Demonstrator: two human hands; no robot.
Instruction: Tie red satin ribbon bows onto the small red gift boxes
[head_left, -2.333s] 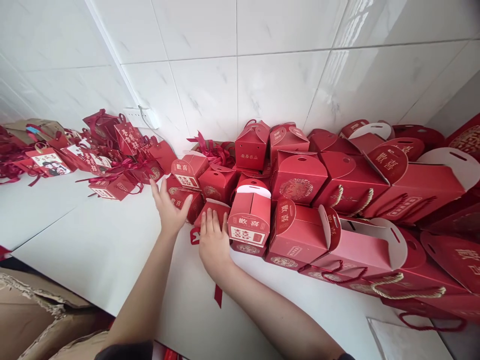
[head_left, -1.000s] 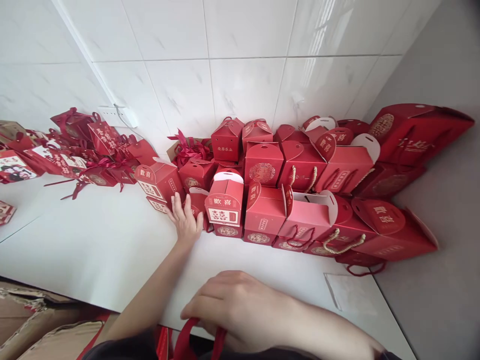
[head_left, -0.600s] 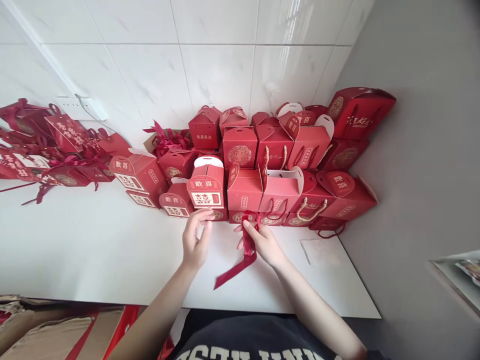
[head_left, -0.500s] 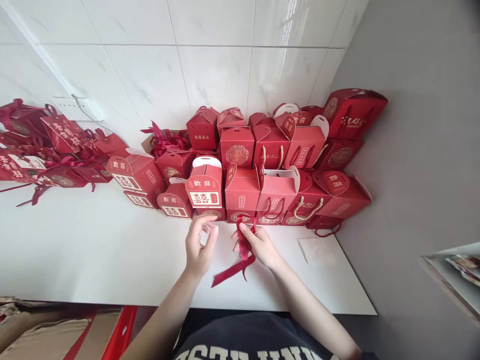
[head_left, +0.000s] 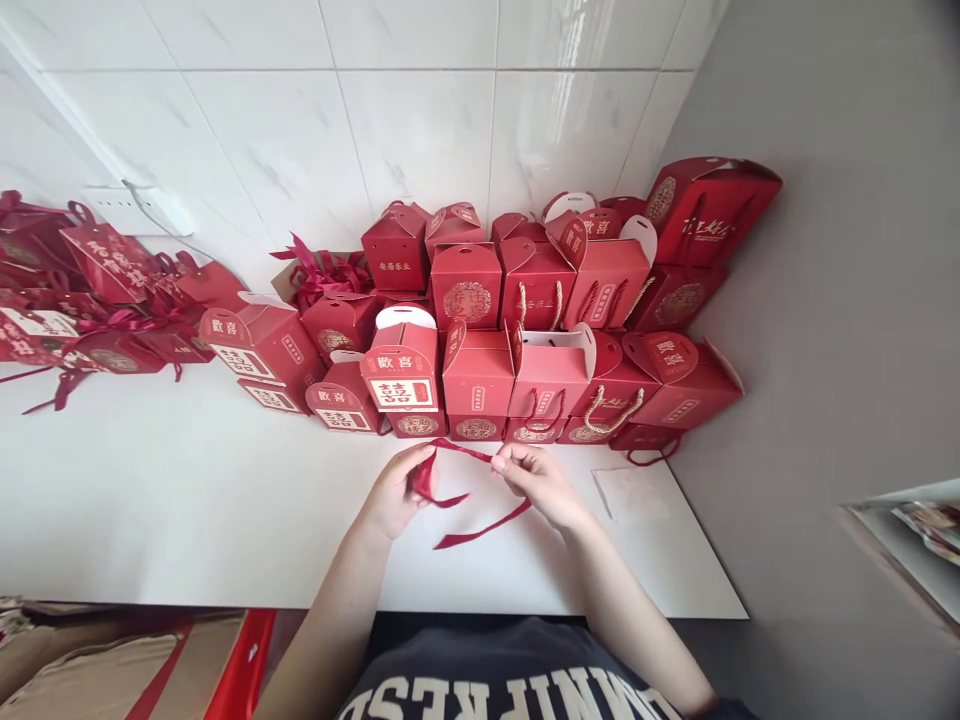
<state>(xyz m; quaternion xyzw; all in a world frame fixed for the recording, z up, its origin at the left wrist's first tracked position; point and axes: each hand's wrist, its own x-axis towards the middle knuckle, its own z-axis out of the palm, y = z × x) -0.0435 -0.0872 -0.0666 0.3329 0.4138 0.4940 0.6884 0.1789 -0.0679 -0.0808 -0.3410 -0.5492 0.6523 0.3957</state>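
A dark red ribbon (head_left: pixel 480 527) is stretched between my two hands above the white tabletop (head_left: pixel 187 500). My left hand (head_left: pixel 394 492) pinches one part of it, with a loose end curling below the fingers. My right hand (head_left: pixel 538 483) pinches the other part, and a long tail trails down onto the table. Just beyond my hands stands a row of red gift boxes (head_left: pixel 480 370), the nearest one bearing a white label with red characters (head_left: pixel 401 375).
More red boxes with rope handles (head_left: pixel 600 290) are stacked against the tiled wall and the grey wall at right. Ribboned red bags (head_left: pixel 112 300) lie at far left. A clear sheet (head_left: pixel 634 495) lies on the table at right. Cardboard cartons (head_left: pixel 112 670) sit below the table edge.
My right hand brought a ribbon up from below the table edge. My left hand left the boxes and took hold of the ribbon, which both hands have now pulled out between them.
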